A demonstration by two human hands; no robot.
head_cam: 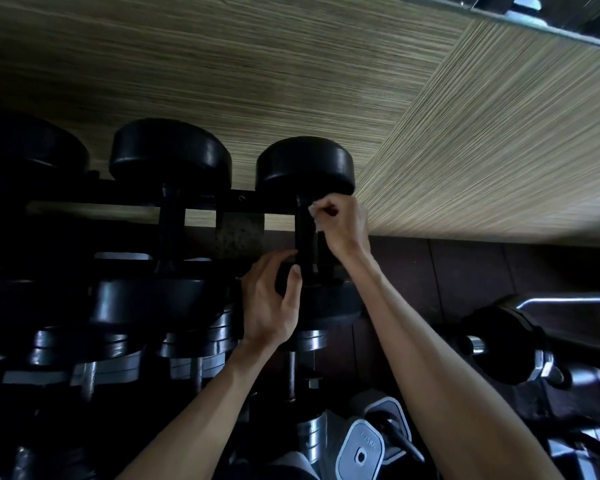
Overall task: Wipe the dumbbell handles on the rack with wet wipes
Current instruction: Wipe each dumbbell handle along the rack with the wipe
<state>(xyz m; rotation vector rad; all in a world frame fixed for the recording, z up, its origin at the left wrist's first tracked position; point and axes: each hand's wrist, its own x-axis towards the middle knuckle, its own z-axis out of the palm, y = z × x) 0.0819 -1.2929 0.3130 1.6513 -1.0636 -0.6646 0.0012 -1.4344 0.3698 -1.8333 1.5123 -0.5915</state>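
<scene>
Dumbbell handle (pixel 305 233), black and running away from the person, sits at the right end of the top tier of the rack (pixel 222 197), and both hands are on it. Right hand (pixel 340 221) is curled round the far end of that handle, just under the round black head (pixel 305 164), with a white wet wipe (pixel 314 216) pinched in its fingers against the bar. Left hand (pixel 274 303) grips the near end, thumb lying up along the handle and fingers wrapped round the dark collar beside the near head (pixel 329 304).

To the left on the same tier rest two more black dumbbells (pixel 170 150), their heads against the wood-grain wall (pixel 222 64). Below them a lower row of chrome-plated dumbbells (pixel 111 344) shows. At the bottom lies a grey weight plate (pixel 361 448) marked in kilograms, and another dumbbell (pixel 506 344) lies on the dark floor to the right.
</scene>
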